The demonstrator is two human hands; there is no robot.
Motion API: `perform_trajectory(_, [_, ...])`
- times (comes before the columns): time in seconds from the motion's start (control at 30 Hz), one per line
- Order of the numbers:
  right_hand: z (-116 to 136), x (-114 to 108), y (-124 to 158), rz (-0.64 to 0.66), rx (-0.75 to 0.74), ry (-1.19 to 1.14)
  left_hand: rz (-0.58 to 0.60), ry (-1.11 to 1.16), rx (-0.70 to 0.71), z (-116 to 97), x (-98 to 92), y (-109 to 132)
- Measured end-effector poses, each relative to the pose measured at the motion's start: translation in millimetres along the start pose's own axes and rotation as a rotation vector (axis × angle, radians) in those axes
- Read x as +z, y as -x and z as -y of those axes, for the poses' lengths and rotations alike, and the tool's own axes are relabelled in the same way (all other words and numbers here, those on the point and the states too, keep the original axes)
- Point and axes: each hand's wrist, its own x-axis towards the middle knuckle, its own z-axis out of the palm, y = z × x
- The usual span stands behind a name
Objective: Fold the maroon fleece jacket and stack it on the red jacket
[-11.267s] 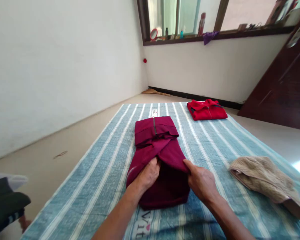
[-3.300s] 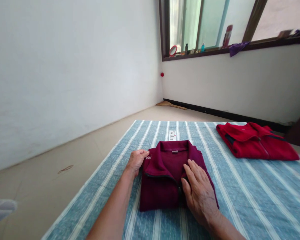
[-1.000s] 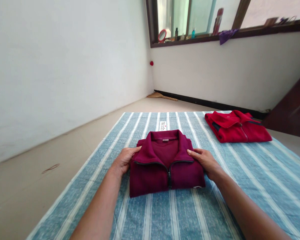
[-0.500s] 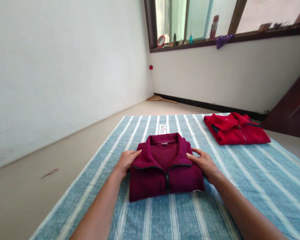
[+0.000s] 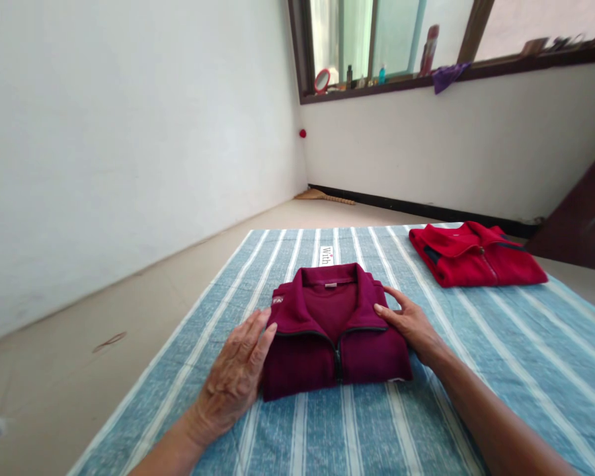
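Note:
A folded maroon zip-collar jacket [image 5: 334, 330] lies collar-up on a blue-and-white striped cloth [image 5: 500, 370]. My left hand [image 5: 238, 377] lies flat against the jacket's left edge, fingers stretched out on the cloth. At the jacket's right side, my right hand [image 5: 409, 324] rests with fingers extended and touching the collar and shoulder. Neither hand grips anything.
A folded red jacket [image 5: 476, 262] lies at the cloth's far right. White walls stand left and ahead, with a bare floor [image 5: 129, 311] on the left. A window ledge [image 5: 426, 73] holds bottles, a small mirror and a purple cloth. A dark wooden panel [image 5: 585, 218] leans at the right.
My left hand has slid back from the collar and flattened along the jacket's lower left edge. My right hand stays at the right side. The jacket has barely shifted.

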Motion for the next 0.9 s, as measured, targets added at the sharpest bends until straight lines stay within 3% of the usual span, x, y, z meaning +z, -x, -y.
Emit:
perform_trajectory(0.2, [-3.0, 1.5, -0.6, -0.009, -0.014, -0.072, 0.006, 0.113, 0.118, 19.0, 21.2, -28.3])
perform_trajectory(0.37, [-2.1, 3.2, -3.2, 0.000, -0.009, -0.211, 0.071, 0.226, 0.114, 27.8, 23.4, -33.9])
perform_trajectory(0.5, [10.6, 3.2, -0.7, 0.006, -0.016, -0.347, 0.125, 0.302, -0.035, 38.7, 14.6, -44.6])
perform_trajectory(0.67, [19.7, -1.6, 2.7, 0.097, -0.141, -0.424, 0.225, 0.604, -0.299, 39.2, -16.8, -80.3])
perform_trajectory(0.77, [16.9, -3.9, 1.1, 0.228, -0.217, -0.438, 0.105, 0.802, -0.474, 33.1, -29.9, -100.8])
perform_trajectory(0.9, [16.9, -3.1, -2.6, 0.341, -0.243, -0.440, -0.031, 0.962, -0.602, 39.2, -21.1, -112.4])
